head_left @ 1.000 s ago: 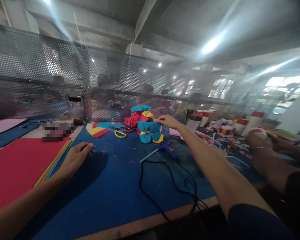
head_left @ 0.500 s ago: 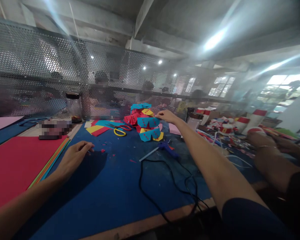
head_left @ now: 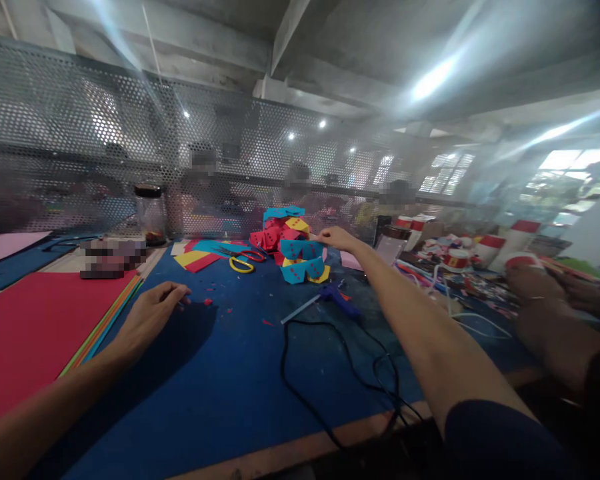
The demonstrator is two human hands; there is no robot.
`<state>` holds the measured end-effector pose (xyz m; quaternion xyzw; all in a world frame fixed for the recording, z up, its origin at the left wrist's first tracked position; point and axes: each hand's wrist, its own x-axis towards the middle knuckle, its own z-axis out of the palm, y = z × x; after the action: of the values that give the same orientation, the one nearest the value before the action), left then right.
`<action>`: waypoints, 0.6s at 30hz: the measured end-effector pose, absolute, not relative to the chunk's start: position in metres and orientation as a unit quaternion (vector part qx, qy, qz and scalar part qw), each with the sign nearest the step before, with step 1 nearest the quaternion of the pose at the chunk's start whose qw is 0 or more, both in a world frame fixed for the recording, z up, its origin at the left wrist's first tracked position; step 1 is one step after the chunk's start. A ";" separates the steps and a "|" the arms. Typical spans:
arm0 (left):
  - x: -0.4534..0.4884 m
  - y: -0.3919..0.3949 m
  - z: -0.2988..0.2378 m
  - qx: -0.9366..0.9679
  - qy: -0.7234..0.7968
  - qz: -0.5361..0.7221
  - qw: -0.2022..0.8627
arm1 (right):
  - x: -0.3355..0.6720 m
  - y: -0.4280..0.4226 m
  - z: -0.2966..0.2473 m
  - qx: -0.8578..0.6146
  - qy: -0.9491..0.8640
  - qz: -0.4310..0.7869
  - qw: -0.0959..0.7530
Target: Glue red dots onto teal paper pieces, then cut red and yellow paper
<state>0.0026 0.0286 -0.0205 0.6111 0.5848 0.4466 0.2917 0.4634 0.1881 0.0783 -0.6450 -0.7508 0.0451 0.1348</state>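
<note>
Toward the back of the blue table (head_left: 220, 373), I have the right hand (head_left: 337, 239) beside a pile of coloured paper shapes (head_left: 280, 235), its fingertips touching the right edge of a blue piece (head_left: 293, 249) at the front; whether they pinch it I cannot tell. The left hand (head_left: 153, 308), nearer the camera, is loosely curled near red paper (head_left: 35, 327); I cannot see whether its fingertips meet. Scissors (head_left: 236, 255) lie left of the pile, and a glue gun (head_left: 343, 303) sits in front.

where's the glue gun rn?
In the head view, the glue gun lies just right of centre on the blue tabletop, on the near side of the dotted paper pieces and left of the right forearm.
</note>
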 end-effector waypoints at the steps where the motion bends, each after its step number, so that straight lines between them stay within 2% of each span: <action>1: 0.002 0.029 -0.021 0.613 0.585 0.446 0.288 | 0.466 0.187 0.079 -0.647 -0.749 0.045 0.138; 9: 0.003 0.031 -0.022 0.607 0.578 0.458 0.297 | 0.474 0.182 0.083 -0.651 -0.739 0.052 0.165; 18: 0.003 0.028 -0.020 0.603 0.575 0.459 0.309 | 0.477 0.174 0.096 -0.649 -0.741 0.082 0.153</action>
<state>0.0030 0.0285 -0.0197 0.6034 0.5748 0.4586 0.3085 0.4769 0.1738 0.0961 -0.6491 -0.7406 0.0818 0.1535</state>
